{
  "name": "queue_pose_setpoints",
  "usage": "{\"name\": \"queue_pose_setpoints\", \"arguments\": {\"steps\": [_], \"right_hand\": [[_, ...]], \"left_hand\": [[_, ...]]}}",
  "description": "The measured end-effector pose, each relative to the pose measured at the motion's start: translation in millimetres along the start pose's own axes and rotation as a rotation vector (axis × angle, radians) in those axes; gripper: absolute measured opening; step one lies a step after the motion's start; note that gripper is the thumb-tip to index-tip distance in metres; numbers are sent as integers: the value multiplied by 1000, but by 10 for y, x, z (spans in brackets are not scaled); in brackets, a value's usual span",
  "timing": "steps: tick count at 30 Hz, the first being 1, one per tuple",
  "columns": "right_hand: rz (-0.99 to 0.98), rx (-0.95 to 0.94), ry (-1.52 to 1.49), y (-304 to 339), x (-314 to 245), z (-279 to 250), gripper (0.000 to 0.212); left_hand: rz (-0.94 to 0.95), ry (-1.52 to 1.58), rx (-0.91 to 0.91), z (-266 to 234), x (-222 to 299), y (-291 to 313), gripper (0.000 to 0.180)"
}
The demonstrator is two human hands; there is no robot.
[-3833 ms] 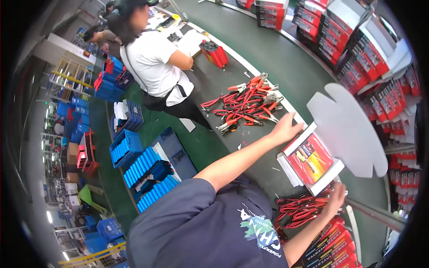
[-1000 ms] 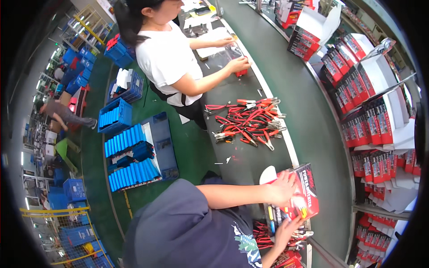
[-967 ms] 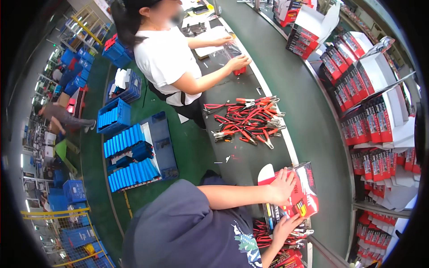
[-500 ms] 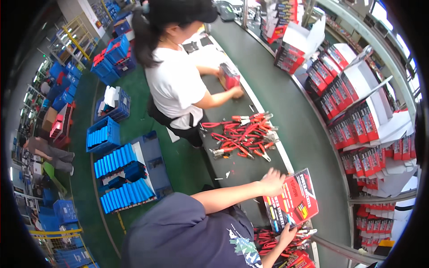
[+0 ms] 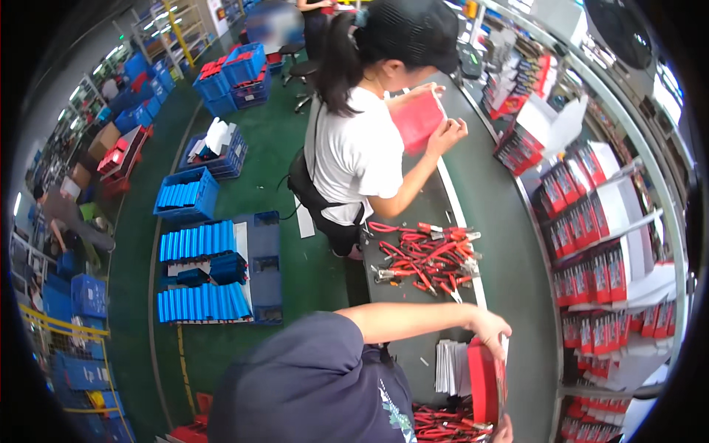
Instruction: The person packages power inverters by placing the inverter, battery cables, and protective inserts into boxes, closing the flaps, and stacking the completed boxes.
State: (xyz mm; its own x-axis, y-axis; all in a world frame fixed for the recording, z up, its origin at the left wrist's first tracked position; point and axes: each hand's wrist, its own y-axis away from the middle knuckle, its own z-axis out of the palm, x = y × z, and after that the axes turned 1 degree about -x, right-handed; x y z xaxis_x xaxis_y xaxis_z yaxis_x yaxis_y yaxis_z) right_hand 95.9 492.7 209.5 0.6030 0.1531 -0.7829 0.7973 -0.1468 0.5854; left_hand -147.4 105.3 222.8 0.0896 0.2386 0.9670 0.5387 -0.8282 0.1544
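I hold a red printed carton [image 5: 484, 384] over the dark worktop [image 5: 521, 325], one of its sides turned toward me. My left hand [image 5: 490, 334] is closed over its far-left end, fingers bent around the upper edge. At the opposite end my right hand [image 5: 504, 430] grips the lower corner; its fingers are partly hidden. A stack of folded white sheets [image 5: 450, 367] stands beside the carton. Under and next to it lies a pile of red clamp cables [image 5: 443, 422]. Another heap of red cables with metal clamps [image 5: 425, 255] lies farther along the bench.
A co-worker in a white shirt [image 5: 354, 148] stands at the bench, holding a red carton [image 5: 417, 122]. Shelves of red boxes [image 5: 583, 277] line the right side. Blue crates [image 5: 186, 193] and a pallet of blue metal cases [image 5: 203, 303] stand on the green floor.
The carton has turned from its printed face to a side, and my hands have shifted to its two ends. The co-worker has raised a red carton. The view has shifted.
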Motion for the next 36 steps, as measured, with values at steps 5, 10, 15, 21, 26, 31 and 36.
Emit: {"name": "queue_pose_setpoints", "arguments": {"steps": [5, 10, 15, 21, 26, 31, 36], "right_hand": [[-425, 31, 356, -43, 401, -79, 57], [-397, 402, -90, 10, -543, 547, 47], [-417, 765, 421, -368, -656, 366, 23], [-281, 992, 844, -266, -819, 302, 34], [-304, 853, 411, -400, -820, 231, 40], [-331, 837, 437, -500, -678, 170, 38], [-331, 813, 502, -509, -832, 163, 37]], "left_hand": [[24, 267, 84, 57, -105, 65, 96], [30, 251, 51, -243, 49, -211, 88], [-48, 370, 87, -203, -168, -524, 85], [32, 416, 282, 249, -262, -540, 72], [106, 244, 357, 448, -220, -654, 53], [51, 173, 498, 491, -355, -724, 50], [92, 186, 627, 577, -405, -781, 48]]}}
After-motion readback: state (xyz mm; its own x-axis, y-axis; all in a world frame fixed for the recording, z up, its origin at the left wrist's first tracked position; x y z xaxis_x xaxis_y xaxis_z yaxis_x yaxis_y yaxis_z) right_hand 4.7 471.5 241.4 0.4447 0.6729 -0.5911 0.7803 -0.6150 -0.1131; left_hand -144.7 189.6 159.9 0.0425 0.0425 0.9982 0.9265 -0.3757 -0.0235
